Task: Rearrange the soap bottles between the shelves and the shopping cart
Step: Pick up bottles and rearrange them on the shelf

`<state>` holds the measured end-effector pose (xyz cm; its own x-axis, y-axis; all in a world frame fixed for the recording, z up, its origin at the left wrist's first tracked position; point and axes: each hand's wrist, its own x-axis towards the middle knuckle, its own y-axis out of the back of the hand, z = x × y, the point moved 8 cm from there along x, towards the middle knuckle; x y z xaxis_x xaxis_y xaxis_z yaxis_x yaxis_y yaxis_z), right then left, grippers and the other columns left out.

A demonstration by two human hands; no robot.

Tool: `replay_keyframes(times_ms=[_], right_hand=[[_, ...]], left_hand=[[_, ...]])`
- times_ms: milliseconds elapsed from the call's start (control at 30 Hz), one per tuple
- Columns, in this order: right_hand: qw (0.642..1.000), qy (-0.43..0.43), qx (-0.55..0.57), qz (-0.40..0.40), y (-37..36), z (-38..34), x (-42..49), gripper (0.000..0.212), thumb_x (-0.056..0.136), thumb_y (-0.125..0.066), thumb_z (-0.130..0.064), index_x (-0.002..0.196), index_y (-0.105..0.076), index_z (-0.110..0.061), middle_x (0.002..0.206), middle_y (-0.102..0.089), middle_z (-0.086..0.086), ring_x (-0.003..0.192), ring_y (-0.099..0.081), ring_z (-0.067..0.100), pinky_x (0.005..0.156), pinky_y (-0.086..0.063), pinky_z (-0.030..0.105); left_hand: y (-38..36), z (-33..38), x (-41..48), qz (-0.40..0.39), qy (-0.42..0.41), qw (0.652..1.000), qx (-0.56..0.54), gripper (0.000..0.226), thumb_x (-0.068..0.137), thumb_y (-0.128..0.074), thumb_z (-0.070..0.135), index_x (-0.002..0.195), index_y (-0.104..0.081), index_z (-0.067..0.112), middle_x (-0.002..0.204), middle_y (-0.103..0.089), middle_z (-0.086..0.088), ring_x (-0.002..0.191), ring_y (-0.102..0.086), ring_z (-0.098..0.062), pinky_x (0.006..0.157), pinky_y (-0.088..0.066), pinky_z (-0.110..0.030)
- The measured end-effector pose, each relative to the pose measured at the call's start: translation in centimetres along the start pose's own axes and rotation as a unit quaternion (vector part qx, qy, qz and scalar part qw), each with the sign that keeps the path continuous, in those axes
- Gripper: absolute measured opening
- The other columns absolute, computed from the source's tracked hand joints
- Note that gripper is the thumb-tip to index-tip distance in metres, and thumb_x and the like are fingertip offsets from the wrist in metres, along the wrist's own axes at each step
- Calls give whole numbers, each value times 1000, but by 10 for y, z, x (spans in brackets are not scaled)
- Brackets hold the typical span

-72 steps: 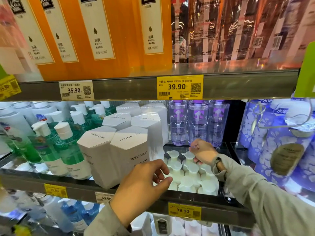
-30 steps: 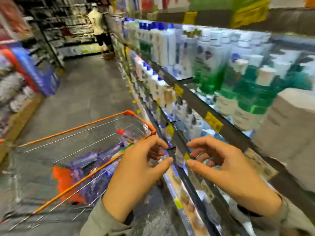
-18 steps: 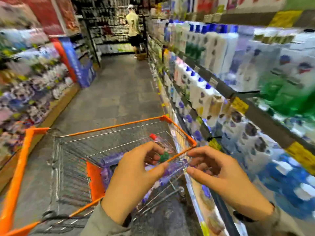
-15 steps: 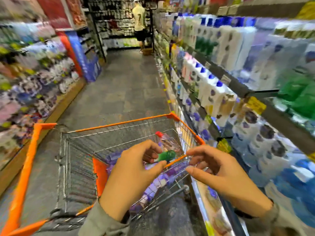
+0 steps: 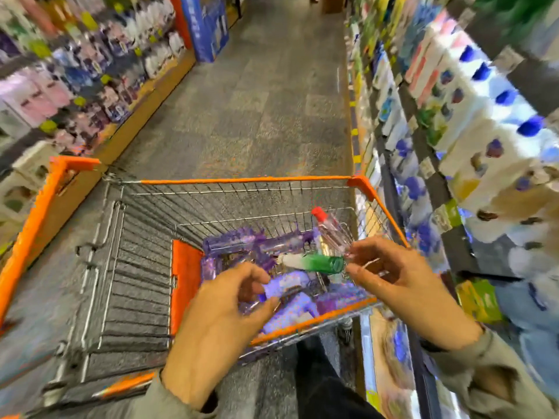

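View has swung off the shelves (image 5: 419,143) on the right and down onto the shopping cart (image 5: 242,180). Both hands came along with nothing in them and now hover over its near right corner. Left hand (image 5: 223,322) and right hand (image 5: 402,285) are apart, fingers loosely curled, gripping nothing I can make out through the blur. Reads as: next pick comes from the cart, not started.

Cart contents, bunched near right:
- green bottle (image 5: 320,264) on its side, on top
- clear red-capped bottle (image 5: 332,234) tilted, far side
- purple bottles (image 5: 242,244) underneath, count unclear
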<state>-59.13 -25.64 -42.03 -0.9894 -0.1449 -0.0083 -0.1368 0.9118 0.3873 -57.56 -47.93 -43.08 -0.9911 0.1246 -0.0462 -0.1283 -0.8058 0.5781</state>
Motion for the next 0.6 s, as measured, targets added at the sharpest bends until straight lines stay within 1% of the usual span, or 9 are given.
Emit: replay_keyframes(times_ms=[100, 133, 167, 233, 300, 367, 433, 500, 600], right_hand=[[999, -12, -22, -20, -1, 37, 42, 19, 81, -69, -41, 97, -64, -33, 86, -67, -11, 70, -60, 5, 65, -47, 18], [999, -17, -26, -29, -2, 49, 53, 19, 80, -66, -43, 97, -64, -34, 87, -67, -13, 71, -61, 6, 66, -47, 18], [999, -22, -30, -39, -3, 60, 65, 20, 79, -63, -44, 98, -64, -36, 88, -67, -15, 73, -62, 6, 67, -47, 17], [997, -34, -30, -61, -7, 81, 88, 17, 85, -64, -42, 102, -59, -42, 88, -67, -17, 74, -62, 3, 67, -45, 14], [995, -48, -35, -86, -13, 104, 110, 19, 84, -60, -36, 101, -59, -44, 87, -68, -15, 73, -60, 1, 67, -44, 13], [992, -60, -41, -100, -22, 129, 129, 19, 84, -58, -31, 100, -60, -41, 85, -67, -12, 72, -59, 2, 66, -43, 14], [990, -72, -47, -111, -33, 157, 144, 14, 88, -59, -24, 95, -64, -35, 83, -67, -8, 73, -60, 6, 64, -44, 14], [987, -77, -58, -129, -48, 183, 155, 19, 90, -61, -13, 94, -64, -31, 81, -67, -5, 74, -60, 6, 63, -43, 12], [977, -94, -65, -179, -75, 216, 166, 15, 90, -60, -7, 99, -63, -19, 81, -62, -5, 71, -56, 1, 64, -42, 10]], left_hand=[[-15, -21, 30, -7, 33, 999, 15, 22, 70, -77, 26, 84, -61, 32, 83, -63, 23, 73, -62, 0, 65, -43, -9], [-21, -28, 40, -8, 48, 999, 16, 23, 70, -77, 29, 85, -61, 33, 84, -63, 24, 74, -62, 1, 65, -42, -8], [-27, -35, 51, -10, 63, 998, 15, 27, 67, -73, 37, 90, -59, 37, 85, -63, 26, 75, -62, 3, 66, -43, -8], [-41, -54, 69, -17, 95, 995, 17, 38, 61, -64, 48, 97, -52, 46, 86, -63, 25, 78, -63, 4, 73, -48, -16], [-57, -78, 82, -30, 123, 992, 23, 40, 58, -58, 56, 97, -52, 46, 85, -64, 22, 80, -62, 3, 77, -50, -24], [-72, -99, 92, -52, 142, 988, 39, 39, 56, -50, 61, 89, -57, 41, 85, -64, 20, 81, -61, 3, 78, -50, -29], [-88, -119, 103, -79, 146, 984, 71, 42, 58, -46, 61, 90, -58, 36, 86, -62, 18, 81, -59, 1, 78, -49, -30], [-105, -140, 114, -107, 152, 978, 101, 36, 65, -54, 54, 94, -59, 33, 87, -59, 17, 83, -58, -3, 77, -48, -31], [-130, -169, 131, -148, 158, 966, 141, 24, 77, -68, 37, 97, -57, 32, 92, -60, 13, 88, -59, -10, 79, -48, -34]])
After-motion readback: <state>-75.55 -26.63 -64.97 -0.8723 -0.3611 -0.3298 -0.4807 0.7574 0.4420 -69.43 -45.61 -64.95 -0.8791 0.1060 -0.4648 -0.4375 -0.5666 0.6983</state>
